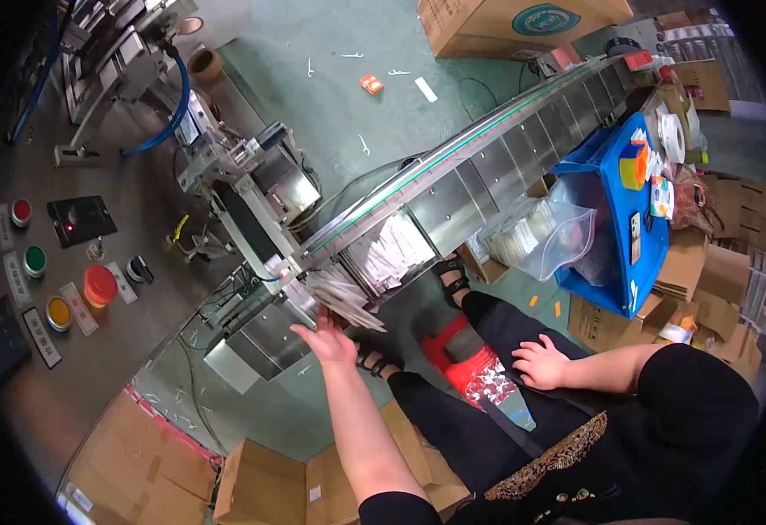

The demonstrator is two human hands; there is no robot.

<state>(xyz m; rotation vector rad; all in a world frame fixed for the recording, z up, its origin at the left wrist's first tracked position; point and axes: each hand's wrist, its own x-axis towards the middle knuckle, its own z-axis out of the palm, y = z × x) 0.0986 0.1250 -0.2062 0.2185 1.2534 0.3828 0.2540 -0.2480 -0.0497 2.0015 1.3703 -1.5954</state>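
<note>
My left hand is palm up with the thumb stretched out to the side, at the near end of the conveyor. Its fingertips meet the lower edge of a fanned stack of thin whitish packets; part of the fingers is hidden there. More such packets lie loose in a metal tray just right of the stack. My right hand rests on my thigh with its fingers spread, holding nothing. Between my legs is a red seat with worn, silvery patches.
A long metal conveyor runs to the far right from a machine. Push buttons, one a large red knob, sit on the left panel. At right stand a clear bag of packets and a blue crate. An open carton is near.
</note>
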